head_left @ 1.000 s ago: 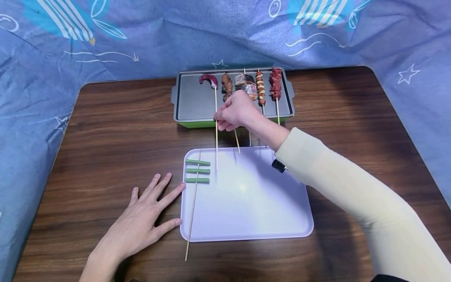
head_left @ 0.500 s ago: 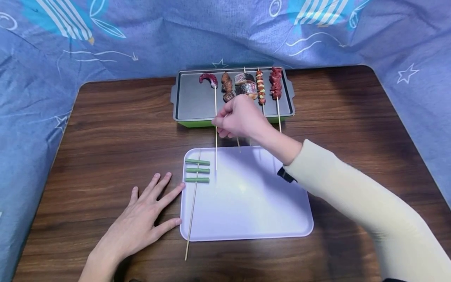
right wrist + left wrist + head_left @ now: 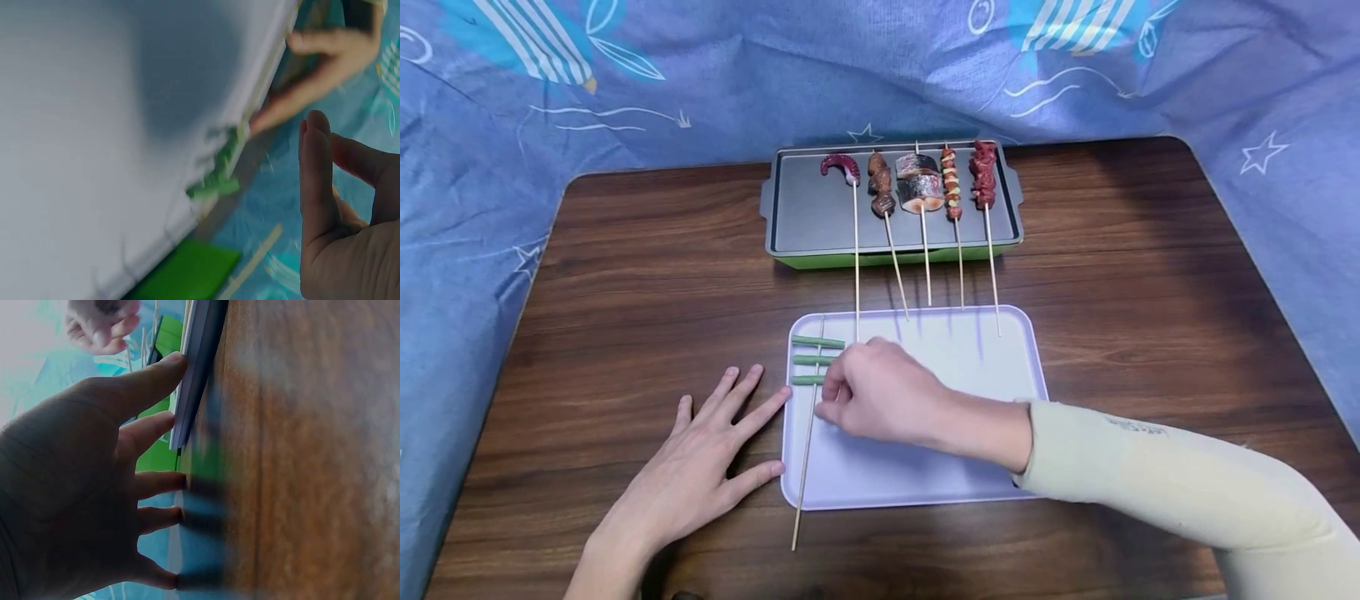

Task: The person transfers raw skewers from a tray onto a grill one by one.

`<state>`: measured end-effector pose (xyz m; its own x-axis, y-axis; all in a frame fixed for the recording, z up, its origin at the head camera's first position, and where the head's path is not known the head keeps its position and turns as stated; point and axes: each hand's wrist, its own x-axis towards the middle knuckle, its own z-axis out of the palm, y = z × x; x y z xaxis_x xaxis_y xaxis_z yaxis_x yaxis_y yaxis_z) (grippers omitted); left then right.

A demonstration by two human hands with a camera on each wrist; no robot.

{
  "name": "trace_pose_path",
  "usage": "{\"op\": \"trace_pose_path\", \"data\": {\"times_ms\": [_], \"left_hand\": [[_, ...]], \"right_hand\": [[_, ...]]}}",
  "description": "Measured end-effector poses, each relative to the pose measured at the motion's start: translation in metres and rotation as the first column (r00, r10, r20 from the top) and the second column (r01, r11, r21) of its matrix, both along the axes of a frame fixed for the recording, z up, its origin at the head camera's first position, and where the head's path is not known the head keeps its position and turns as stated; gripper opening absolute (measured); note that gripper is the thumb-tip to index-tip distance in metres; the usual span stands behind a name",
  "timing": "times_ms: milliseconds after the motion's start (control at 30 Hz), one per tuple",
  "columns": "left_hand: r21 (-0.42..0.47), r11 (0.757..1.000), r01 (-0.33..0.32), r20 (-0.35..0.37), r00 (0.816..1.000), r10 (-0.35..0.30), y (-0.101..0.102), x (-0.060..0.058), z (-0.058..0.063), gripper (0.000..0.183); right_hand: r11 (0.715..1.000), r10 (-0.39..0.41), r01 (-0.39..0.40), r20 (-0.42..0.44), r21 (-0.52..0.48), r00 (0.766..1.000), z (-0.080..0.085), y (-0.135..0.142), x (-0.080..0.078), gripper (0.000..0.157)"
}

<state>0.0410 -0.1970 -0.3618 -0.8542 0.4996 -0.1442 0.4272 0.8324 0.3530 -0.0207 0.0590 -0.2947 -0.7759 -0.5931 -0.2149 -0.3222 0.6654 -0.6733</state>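
My left hand (image 3: 688,467) lies spread on the table, with index finger and thumb touching the left edge of a pale lilac tray (image 3: 925,482). Over the left part of that tray hovers my right hand (image 3: 887,392), its fingers loosely bent and nothing between them. Right by its fingertips, a skewer with three green stick pieces (image 3: 806,360) lies along the tray's left side, its bare end past the front edge. In the right wrist view the green pieces (image 3: 215,184) are blurred, and the right hand (image 3: 350,219) shows thumb and forefinger close together.
Behind the tray stands a grey grill pan (image 3: 805,218) on a green base. Across it lie a purple tentacle skewer (image 3: 841,167), a brown meat skewer (image 3: 881,185), a fish skewer (image 3: 920,185), a thin red-and-yellow skewer (image 3: 951,183) and a red meat skewer (image 3: 983,175).
My right hand has let go of the tentacle skewer's stick at the grill and moved down and toward me over the tray. The tentacle skewer stays on the grill. The left hand has not moved.
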Motion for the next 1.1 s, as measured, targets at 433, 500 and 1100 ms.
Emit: {"op": "trace_pose_path", "data": {"times_ms": [433, 500, 1100], "left_hand": [[-0.005, 1.0, 0.008, -0.003, 1.0, -0.008, -0.001, -0.001, 0.0, 0.075], [-0.003, 1.0, 0.008, 0.001, 1.0, -0.008, 0.0, -0.002, 0.0, 0.075], [0.006, 1.0, 0.004, 0.005, 1.0, -0.004, 0.0, 0.0, 0.0, 0.075]], "right_hand": [[0.984, -0.112, 0.146, 0.273, -0.106, 0.955, -0.05, -0.011, 0.026, 0.01], [0.977, -0.129, 0.171, 0.294, -0.125, 0.947, -0.055, -0.013, 0.029, 0.011], [0.913, -0.247, 0.375, 0.513, -0.161, 0.822, -0.067, -0.031, 0.032, 0.023]]}}
